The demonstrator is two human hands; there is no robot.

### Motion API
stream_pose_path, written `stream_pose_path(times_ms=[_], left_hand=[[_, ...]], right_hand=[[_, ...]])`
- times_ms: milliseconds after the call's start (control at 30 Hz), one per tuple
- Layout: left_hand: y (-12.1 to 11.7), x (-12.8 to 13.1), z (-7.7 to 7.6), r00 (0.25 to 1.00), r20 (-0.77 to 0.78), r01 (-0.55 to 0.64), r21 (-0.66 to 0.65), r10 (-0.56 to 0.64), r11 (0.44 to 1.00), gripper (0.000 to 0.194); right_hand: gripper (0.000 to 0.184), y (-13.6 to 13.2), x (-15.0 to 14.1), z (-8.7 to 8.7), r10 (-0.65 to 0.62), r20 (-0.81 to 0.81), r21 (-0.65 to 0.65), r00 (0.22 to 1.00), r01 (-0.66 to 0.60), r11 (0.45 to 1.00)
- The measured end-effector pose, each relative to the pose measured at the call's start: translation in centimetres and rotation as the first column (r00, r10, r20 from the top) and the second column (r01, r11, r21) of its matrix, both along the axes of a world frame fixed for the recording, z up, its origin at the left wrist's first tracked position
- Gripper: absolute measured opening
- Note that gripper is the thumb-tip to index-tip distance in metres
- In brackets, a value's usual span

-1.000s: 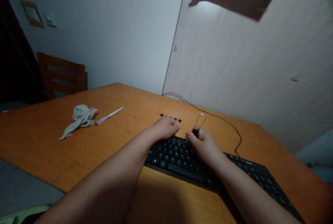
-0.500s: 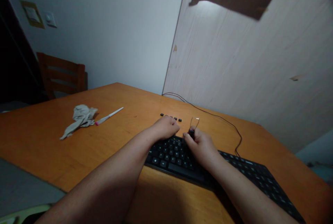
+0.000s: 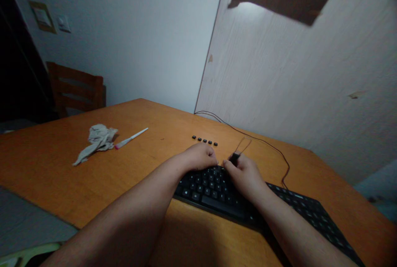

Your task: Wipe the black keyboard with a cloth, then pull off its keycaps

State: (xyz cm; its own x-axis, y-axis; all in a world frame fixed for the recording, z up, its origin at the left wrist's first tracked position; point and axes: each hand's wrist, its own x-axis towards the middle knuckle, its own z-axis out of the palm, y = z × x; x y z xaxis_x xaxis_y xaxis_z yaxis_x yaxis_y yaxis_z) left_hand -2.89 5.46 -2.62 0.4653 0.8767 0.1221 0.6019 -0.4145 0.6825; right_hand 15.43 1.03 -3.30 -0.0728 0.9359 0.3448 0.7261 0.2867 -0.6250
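A black keyboard [image 3: 214,194] lies slantwise on the wooden table under both of my forearms. My right hand [image 3: 245,172] is closed round the black handle of a wire keycap puller [image 3: 242,147], whose thin wire loops point up and away from the keys. Over the keyboard's back edge, my left hand [image 3: 201,156] is curled with its fingertips pressed together, close to the right thumb. Whatever those fingers hold, if anything, is hidden. Just behind the left hand, several loose black keycaps [image 3: 205,140] sit in a row on the table.
A crumpled grey cloth [image 3: 101,139] and a white brush [image 3: 132,138] with a pink end lie to the left on the table [image 3: 149,114]. The keyboard's cable [image 3: 266,141] runs along the back by the wall. A wooden chair [image 3: 76,87] stands at the far left.
Both hands have shifted slightly right and nearer. The keycap puller has tilted to the right, and the left hand has uncovered the whole row of keycaps.
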Motion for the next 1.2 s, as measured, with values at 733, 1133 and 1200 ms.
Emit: stream_pose_path(times_ms=[733,1133,1200], left_hand=[[-1.0,1.1,0.6,0.962,0.269,0.065,-0.081,-0.041,0.995,0.031],[-1.4,1.8,0.8,0.933,0.359,0.076,-0.085,-0.041,0.994,0.023],[-1.3,1.8,0.7,0.930,0.366,0.060,-0.084,-0.025,0.995,0.022]], right_hand=[[0.030,-0.8,0.7,1.4,-0.053,-0.552,-0.139,0.832,-0.029,0.990],[0.035,-1.4,-0.7,1.7,0.009,-0.691,-0.116,0.723,-0.124,0.985],[0.036,-1.4,-0.7,1.6,0.009,-0.723,-0.119,0.691,-0.138,0.983]])
